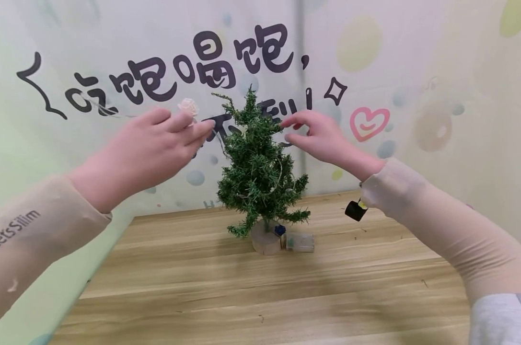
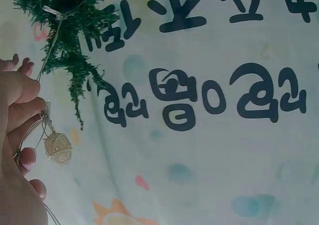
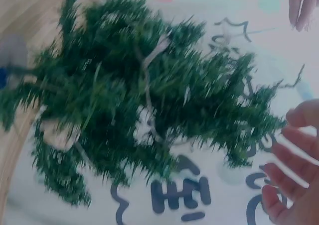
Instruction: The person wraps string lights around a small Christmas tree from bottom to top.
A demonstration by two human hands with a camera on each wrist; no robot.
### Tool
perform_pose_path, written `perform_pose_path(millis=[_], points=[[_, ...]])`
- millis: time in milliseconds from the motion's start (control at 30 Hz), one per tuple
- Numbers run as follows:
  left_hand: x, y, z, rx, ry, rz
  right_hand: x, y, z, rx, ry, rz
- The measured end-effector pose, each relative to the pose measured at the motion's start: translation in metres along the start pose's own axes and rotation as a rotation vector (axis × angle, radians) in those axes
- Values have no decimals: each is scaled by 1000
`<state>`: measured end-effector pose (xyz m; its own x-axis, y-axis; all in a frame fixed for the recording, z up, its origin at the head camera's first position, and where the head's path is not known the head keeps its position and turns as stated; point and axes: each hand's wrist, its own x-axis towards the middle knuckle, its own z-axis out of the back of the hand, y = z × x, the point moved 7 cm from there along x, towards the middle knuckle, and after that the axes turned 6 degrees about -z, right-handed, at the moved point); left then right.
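Sleeve first, on my far left: a beige one printed "LetsSlim", leading up to my left hand (image 1: 148, 143), raised beside the upper left of the small green tree (image 1: 258, 167). Its fingers (image 2: 20, 103) are curled round a thin wire string (image 2: 47, 60), and a small pale woven ball (image 2: 58, 148) hangs on that wire just at the fingertips; from the head view the ball (image 1: 188, 106) peeks out above the knuckles. From the left wrist I can follow the wire running from the hand up into the branches, where a small clear bulb sits on it. The tree stands upright near the middle of the wooden worktop (image 1: 260, 297), on a pale round base (image 1: 265, 239), with a small clear box (image 1: 301, 242) touching the base on its right. More wire loops through the foliage, as the blurred right wrist view also shows. Right of the tree's top, my right hand (image 1: 318, 136) has thumb and forefinger drawn close together at the tips of the upper branches; I cannot tell whether they pinch wire or needles. Behind everything is a pastel wall with dark lettering and a pink heart (image 1: 369, 122).
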<state>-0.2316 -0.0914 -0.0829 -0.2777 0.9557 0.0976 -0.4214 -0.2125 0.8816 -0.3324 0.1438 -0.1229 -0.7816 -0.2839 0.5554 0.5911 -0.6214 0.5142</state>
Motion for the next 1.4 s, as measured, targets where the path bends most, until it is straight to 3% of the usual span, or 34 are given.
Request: perform_pose_path(millis=[133, 400, 567, 700, 833, 1033, 1133, 1300, 1400], points=[[16, -8, 5, 71, -53, -60, 0, 19, -7, 159, 76, 13], [45, -10, 2, 184, -76, -112, 5, 39, -30, 572, 300, -137], [62, -9, -2, 186, -105, -128, 8, 36, -37, 740, 307, -214], [73, -6, -5, 67, -155, -141, 10, 26, -39, 843, 252, -266], [79, -2, -5, -94, -252, -153, 11, 15, -36, 911, 195, -281], [86, 12, -5, -272, -386, -109, 12, 7, -29, 900, 111, -255], [91, 22, -5, -331, -331, -68, 15, 5, -25, 868, 71, -251], [108, 43, -12, -491, -86, 71, 22, 0, -20, 829, 11, -295], [119, 56, -15, -553, -5, 133, 26, -6, -18, 834, -13, -348]])
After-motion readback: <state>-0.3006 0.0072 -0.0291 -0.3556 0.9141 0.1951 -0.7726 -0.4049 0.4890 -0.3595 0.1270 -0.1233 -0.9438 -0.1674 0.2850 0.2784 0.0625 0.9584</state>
